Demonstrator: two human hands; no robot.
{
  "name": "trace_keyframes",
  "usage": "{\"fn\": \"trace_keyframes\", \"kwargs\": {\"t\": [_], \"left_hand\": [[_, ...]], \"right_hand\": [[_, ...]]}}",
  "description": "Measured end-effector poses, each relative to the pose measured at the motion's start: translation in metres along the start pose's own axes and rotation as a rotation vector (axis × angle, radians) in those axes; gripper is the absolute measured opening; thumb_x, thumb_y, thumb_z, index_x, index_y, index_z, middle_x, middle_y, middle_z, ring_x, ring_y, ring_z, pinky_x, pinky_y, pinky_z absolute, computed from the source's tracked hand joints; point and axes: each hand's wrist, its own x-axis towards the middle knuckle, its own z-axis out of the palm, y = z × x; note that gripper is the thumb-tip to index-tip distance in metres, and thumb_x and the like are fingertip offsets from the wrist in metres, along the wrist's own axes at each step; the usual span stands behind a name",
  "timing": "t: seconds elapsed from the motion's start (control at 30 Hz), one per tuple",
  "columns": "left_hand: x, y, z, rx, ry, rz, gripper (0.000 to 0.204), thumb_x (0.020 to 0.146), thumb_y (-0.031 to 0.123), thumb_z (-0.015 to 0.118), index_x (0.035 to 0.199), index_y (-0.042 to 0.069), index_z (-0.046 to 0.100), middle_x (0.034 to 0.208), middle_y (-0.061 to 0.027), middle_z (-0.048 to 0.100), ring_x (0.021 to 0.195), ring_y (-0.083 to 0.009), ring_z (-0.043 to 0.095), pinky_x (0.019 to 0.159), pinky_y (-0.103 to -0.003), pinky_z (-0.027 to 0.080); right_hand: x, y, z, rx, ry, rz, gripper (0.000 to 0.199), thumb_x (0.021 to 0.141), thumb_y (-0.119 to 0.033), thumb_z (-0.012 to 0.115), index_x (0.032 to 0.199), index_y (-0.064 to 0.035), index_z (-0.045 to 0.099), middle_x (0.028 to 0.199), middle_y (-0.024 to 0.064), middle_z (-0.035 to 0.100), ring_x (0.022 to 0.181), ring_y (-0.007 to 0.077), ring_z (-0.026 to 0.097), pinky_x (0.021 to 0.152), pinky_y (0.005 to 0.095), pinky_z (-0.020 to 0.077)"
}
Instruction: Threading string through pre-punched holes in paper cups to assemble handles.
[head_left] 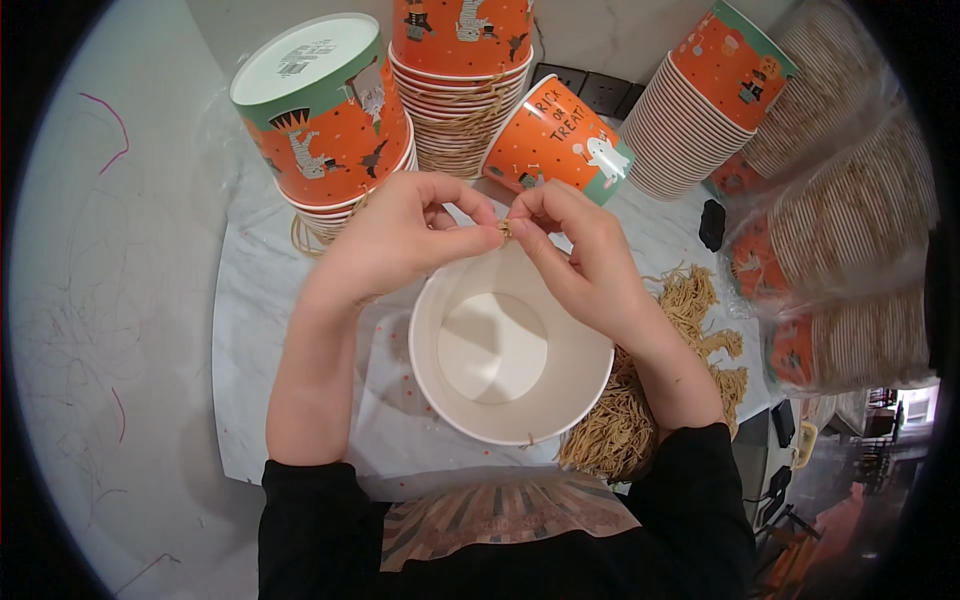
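Note:
A white-lined paper bucket (510,350) stands open and upright on the marble tabletop in front of me. Both hands meet at its far rim. My left hand (400,235) and my right hand (575,250) pinch a short tan string (505,229) between thumbs and forefingers, right at the rim. Whether the string passes through the bucket wall is hidden by my fingers. A heap of tan string handles (650,400) lies just right of the bucket, partly under my right forearm.
Stacks of orange-and-green printed paper buckets (330,130) stand upside down behind the hands, another stack (462,70) at centre back, one bucket (555,140) tipped on its side, more stacks (700,110) leaning right. Plastic-wrapped stacks (850,250) fill the right. A black object (711,224) lies nearby.

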Motion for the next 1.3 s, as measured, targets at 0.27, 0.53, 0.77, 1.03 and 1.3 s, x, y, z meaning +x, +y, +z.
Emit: {"fn": "trace_keyframes", "kwargs": {"t": [0.27, 0.53, 0.77, 1.03, 1.3], "left_hand": [[0.005, -0.007, 0.009, -0.066, 0.093, 0.074, 0.019, 0.09, 0.018, 0.076, 0.094, 0.001, 0.071, 0.076, 0.0029, 0.066, 0.066, -0.0009, 0.055, 0.058, -0.019, 0.042], [0.003, -0.002, 0.005, -0.134, 0.077, 0.062, 0.015, 0.089, 0.015, 0.076, 0.092, 0.002, 0.07, 0.081, 0.0014, 0.068, 0.069, -0.0025, 0.057, 0.062, -0.019, 0.044], [0.005, -0.004, 0.001, -0.161, 0.056, 0.046, 0.012, 0.085, 0.013, 0.075, 0.088, 0.003, 0.07, 0.082, -0.0004, 0.07, 0.069, -0.0032, 0.058, 0.062, -0.019, 0.044], [0.006, -0.005, -0.001, -0.14, 0.058, 0.043, 0.011, 0.084, 0.013, 0.076, 0.087, 0.004, 0.07, 0.082, -0.0014, 0.072, 0.067, -0.0033, 0.057, 0.061, -0.019, 0.043], [0.004, -0.006, -0.011, -0.105, 0.083, 0.04, 0.015, 0.087, 0.016, 0.072, 0.088, 0.001, 0.07, 0.083, -0.0043, 0.073, 0.068, -0.0049, 0.06, 0.061, -0.02, 0.046]], "right_hand": [[0.0, 0.0, 0.0, -0.006, -0.008, -0.013, 0.009, 0.092, -0.004, 0.065, 0.097, 0.0013, 0.059, 0.088, 0.0136, 0.061, 0.081, 0.0284, 0.063, 0.072, 0.0373, 0.0503], [0.0, -0.001, -0.002, -0.111, -0.063, -0.081, 0.013, 0.086, -0.003, 0.07, 0.095, 0.0001, 0.061, 0.091, 0.0128, 0.06, 0.083, 0.0274, 0.065, 0.074, 0.0358, 0.053], [-0.001, -0.004, -0.002, -0.077, -0.049, -0.04, 0.015, 0.086, -0.006, 0.073, 0.095, -0.0008, 0.062, 0.092, 0.0119, 0.06, 0.085, 0.0269, 0.066, 0.074, 0.0358, 0.0529], [-0.001, -0.005, 0.0, -0.056, -0.044, -0.04, 0.013, 0.087, -0.005, 0.072, 0.094, 0.0004, 0.062, 0.09, 0.0117, 0.06, 0.083, 0.0264, 0.065, 0.073, 0.0348, 0.0534], [-0.001, -0.004, 0.001, -0.014, -0.02, 0.002, 0.009, 0.087, -0.002, 0.068, 0.09, 0.0023, 0.06, 0.087, 0.0129, 0.058, 0.08, 0.0247, 0.063, 0.074, 0.0341, 0.0535]]}}
